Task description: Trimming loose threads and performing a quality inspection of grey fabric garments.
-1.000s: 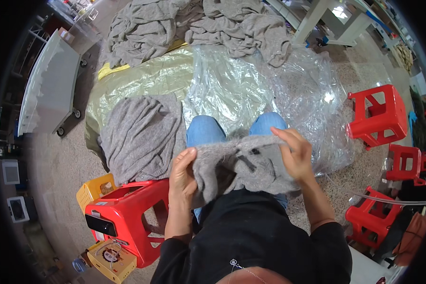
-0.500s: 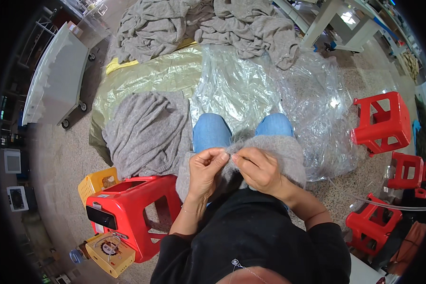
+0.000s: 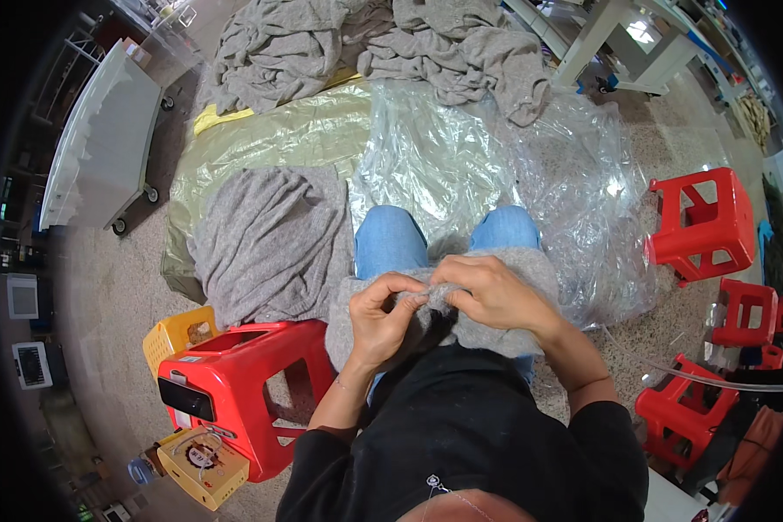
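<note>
Across my lap lies a grey knitted garment [image 3: 518,271], draped over my jeans. My left hand [image 3: 384,317] pinches a fold of its fuzzy knit between thumb and fingers. Close beside it, my right hand [image 3: 489,291] grips the same knit with thumb and forefinger. A short stretch of bunched fabric runs between the two sets of fingertips. Whether anything small is also held there cannot be made out. To the left of my knees rests a pile of grey knitwear [image 3: 270,244], right behind a red plastic stool [image 3: 226,383].
A dark phone [image 3: 187,398] hangs on the stool's side, above a yellow box [image 3: 204,465]. Clear plastic sheeting [image 3: 574,191] and an olive sheet [image 3: 278,139] cover the floor ahead. More grey knitwear [image 3: 278,61] is heaped beyond. Another red stool [image 3: 705,226] stands at right.
My right hand has shifted its grip, turning flatter over the knit, with its elbow further out. The fabric between my fingertips is now bunched up. My left hand has barely moved.
</note>
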A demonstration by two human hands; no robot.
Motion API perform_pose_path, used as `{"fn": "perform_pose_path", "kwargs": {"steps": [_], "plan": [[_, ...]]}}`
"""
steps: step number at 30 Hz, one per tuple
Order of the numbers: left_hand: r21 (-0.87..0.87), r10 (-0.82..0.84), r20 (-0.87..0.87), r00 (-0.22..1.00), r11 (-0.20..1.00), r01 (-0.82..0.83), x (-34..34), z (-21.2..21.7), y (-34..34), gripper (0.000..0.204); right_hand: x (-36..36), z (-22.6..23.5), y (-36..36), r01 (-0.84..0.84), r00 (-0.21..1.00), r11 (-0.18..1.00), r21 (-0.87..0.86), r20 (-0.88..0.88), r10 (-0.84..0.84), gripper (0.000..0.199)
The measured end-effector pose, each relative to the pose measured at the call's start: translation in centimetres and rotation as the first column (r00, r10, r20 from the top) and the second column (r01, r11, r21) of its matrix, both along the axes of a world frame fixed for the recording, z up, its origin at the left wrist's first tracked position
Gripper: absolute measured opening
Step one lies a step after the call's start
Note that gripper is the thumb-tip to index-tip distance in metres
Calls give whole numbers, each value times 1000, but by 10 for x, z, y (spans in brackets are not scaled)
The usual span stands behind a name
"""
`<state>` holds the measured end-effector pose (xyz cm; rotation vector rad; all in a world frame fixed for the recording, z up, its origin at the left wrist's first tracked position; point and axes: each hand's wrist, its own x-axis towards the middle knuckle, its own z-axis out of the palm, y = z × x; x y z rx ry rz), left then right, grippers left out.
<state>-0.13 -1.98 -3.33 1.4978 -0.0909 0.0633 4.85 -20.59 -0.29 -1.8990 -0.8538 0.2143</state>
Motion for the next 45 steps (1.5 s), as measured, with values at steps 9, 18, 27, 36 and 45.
{"fn": "perform_pose_path", "kwargs": {"steps": [9,18,27,36,45], "plan": [[133,301,167,939,937,-324,-8,0,-25,10,-29,-24,35,487,756,852,191,395,-521,13],[40,-110,-421,900,989,140,4,-29,47,9,0,-10,-23,600,715,783,165,-551,-431,23],[-297,-120,-402,908,955,-5,7,-12,25,9,14,-23,20,46,991,996,-70,-119,-54,23],[-362,-46,-467,883,921,-143,7,-11,20,10,5,-24,24,175,902,983,-51,-392,-181,15],[-327,-195,-489,850,944,29,9,-7,17,10,5,-39,31,275,896,959,67,-381,-231,9]]}}
